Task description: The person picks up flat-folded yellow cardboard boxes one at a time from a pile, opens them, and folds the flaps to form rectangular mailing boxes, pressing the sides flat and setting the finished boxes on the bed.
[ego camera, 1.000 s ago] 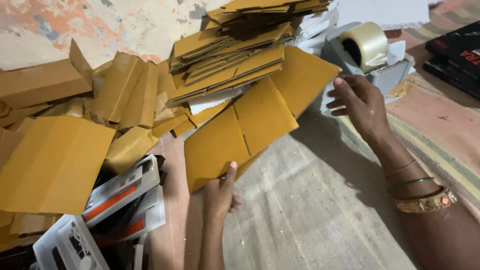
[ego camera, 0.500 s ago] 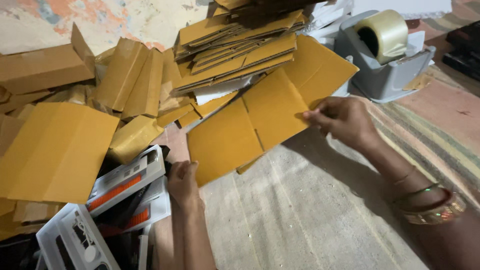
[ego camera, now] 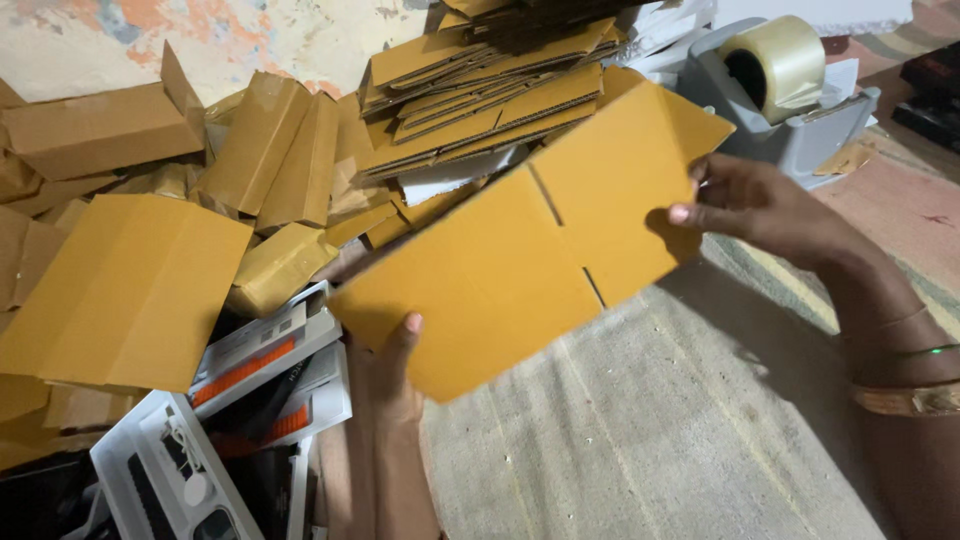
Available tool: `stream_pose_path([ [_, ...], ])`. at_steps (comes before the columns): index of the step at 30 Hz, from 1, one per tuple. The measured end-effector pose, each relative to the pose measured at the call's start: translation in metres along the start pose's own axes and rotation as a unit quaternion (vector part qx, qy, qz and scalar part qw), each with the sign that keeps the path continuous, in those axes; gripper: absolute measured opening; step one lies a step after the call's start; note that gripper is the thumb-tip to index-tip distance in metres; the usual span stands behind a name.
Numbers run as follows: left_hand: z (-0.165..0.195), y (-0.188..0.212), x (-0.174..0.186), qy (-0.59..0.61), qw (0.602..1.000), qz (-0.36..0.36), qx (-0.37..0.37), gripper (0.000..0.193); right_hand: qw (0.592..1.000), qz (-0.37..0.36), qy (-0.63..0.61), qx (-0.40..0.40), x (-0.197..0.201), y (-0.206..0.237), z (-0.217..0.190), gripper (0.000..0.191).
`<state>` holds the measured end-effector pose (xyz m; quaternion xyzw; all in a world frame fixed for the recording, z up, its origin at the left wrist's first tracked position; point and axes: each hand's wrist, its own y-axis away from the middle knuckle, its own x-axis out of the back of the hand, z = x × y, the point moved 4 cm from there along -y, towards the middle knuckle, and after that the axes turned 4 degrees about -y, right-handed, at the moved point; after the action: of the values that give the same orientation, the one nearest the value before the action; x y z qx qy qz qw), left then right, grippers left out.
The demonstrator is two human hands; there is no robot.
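A flattened yellow-brown cardboard box (ego camera: 530, 250) is held up over the woven mat, tilted with its right end higher. My left hand (ego camera: 395, 370) grips its lower left edge, thumb on the front face. My right hand (ego camera: 755, 205) pinches its right edge, with bangles on that wrist. Behind the flat box lies a stack of more flattened cardboard boxes (ego camera: 480, 85).
A grey tape dispenser (ego camera: 790, 105) with a clear tape roll stands at the upper right. Folded cardboard boxes (ego camera: 130, 290) are heaped on the left. White and orange product packages (ego camera: 250, 365) lie at the lower left. A beige woven mat (ego camera: 650, 440) covers the floor.
Both hands have taken hold of the flat box and lifted it off the pile toward me. The left hand moved from the mat to its lower edge.
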<state>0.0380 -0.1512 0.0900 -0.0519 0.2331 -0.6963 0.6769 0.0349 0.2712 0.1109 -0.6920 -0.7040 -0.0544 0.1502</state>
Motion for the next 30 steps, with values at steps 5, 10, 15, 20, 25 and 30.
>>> stream_pose_path([
  [5, -0.019, 0.011, -0.013, -0.064, 0.988, -0.126, -0.056, 0.071, 0.998, 0.030, 0.001, 0.048, 0.011, 0.001, 0.001, 0.074],
  [10, -0.062, 0.025, -0.018, -0.007, 0.990, -0.130, -0.060, 0.088, 0.974, -0.037, -0.160, 0.155, 0.012, 0.010, -0.011, 0.089],
  [15, -0.092, 0.041, -0.034, 0.011, 0.996, -0.085, -0.039, 0.099, 0.962, 0.002, -0.260, 0.077, 0.005, 0.007, -0.005, 0.080],
  [20, -0.038, 0.049, -0.080, 0.002, 0.990, -0.127, -0.059, 0.121, 0.957, 0.056, -0.276, 0.074, 0.002, 0.014, -0.009, 0.073],
  [25, 0.025, 0.054, -0.131, -0.048, 0.984, -0.130, -0.112, 0.133, 0.944, -0.002, -0.318, 0.094, -0.019, 0.017, -0.022, 0.079],
  [30, 0.036, 0.055, -0.140, -0.122, 0.971, -0.127, -0.160, 0.129, 0.964, 0.028, -0.263, 0.039, -0.025, 0.013, -0.024, 0.079],
])
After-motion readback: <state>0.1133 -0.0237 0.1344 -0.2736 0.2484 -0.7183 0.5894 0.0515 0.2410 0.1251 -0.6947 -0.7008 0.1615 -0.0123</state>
